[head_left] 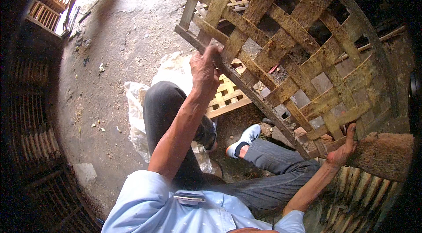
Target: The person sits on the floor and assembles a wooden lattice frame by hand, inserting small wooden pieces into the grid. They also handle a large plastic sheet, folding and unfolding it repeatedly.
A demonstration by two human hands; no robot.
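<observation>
A large woven bamboo lattice panel [281, 41], edged with thin wooden strips and coated in brown dirt, is tilted up before me on the right. My left hand [205, 69] is closed round the edge strip on its left side. Down at the panel's near right corner, my right hand [343, 148] grips its lower edge, the thumb pointing up and the other fingers partly hidden. Beneath and behind it, a second, lighter lattice panel [228, 109] shows in part. Through the gaps I see dark debris, too covered to make out.
A crumpled whitish plastic sheet [169, 67] lies under and beside my left leg. The dirt floor [99, 101] carries scattered scraps. Slatted bamboo racks [33, 114] line the left side. A rough brown block [382, 156] and bamboo slats [362, 191] stand near my right arm.
</observation>
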